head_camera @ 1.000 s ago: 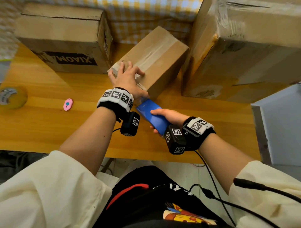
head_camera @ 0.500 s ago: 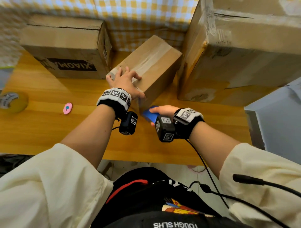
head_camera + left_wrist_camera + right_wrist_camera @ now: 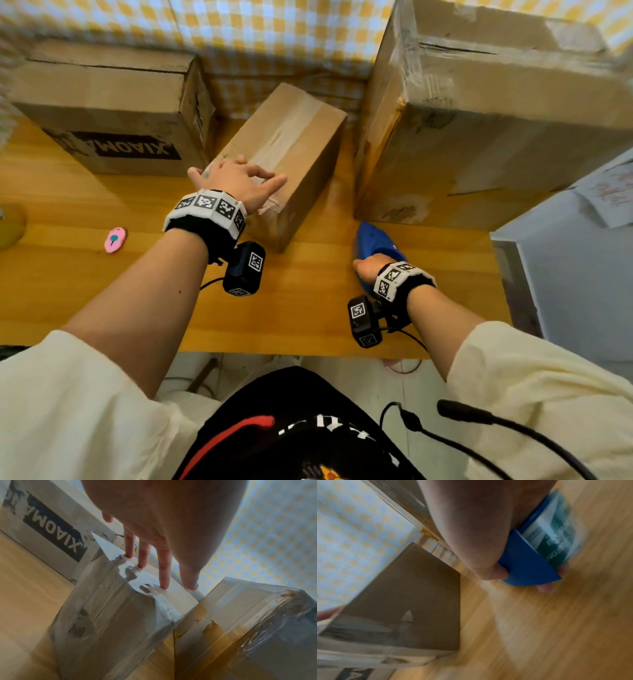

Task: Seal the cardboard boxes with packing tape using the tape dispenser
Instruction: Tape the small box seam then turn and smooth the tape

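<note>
Now the right hand [image 3: 371,269] is away from the small box [image 3: 294,137]. One second ago it held the blue tape dispenser [image 3: 375,241] right against the near end of that box, just under the left hand; half a second ago it was still close to it. In this moment the dispenser is down by the wooden table [image 3: 308,308], well to the right of the small box and just before the large box [image 3: 479,137]. The right fingers [image 3: 544,587] are curled around the blue body, with the thumb on one side and the fingertips on the other. The roll of tape [image 3: 556,534] sits inside the dispenser, behind those fingers.

The left hand [image 3: 236,181] stays on the near end of the small box, as before. Its fingers [image 3: 163,574] are straight and spread, and the tips press on the shiny tape [image 3: 137,577] at the top edge of the box. They do not wrap around anything. A ragged end of tape [image 3: 269,207] hangs on the box side just below the left thumb.

Beyond the left fingertips stands the box with the black label [image 3: 113,113], which has not moved. To the left of the left wrist lies a small pink thing [image 3: 115,240] on the table, and further left a yellowish roll [image 3: 10,224] at the edge of the view, both in the same places as earlier.
</note>
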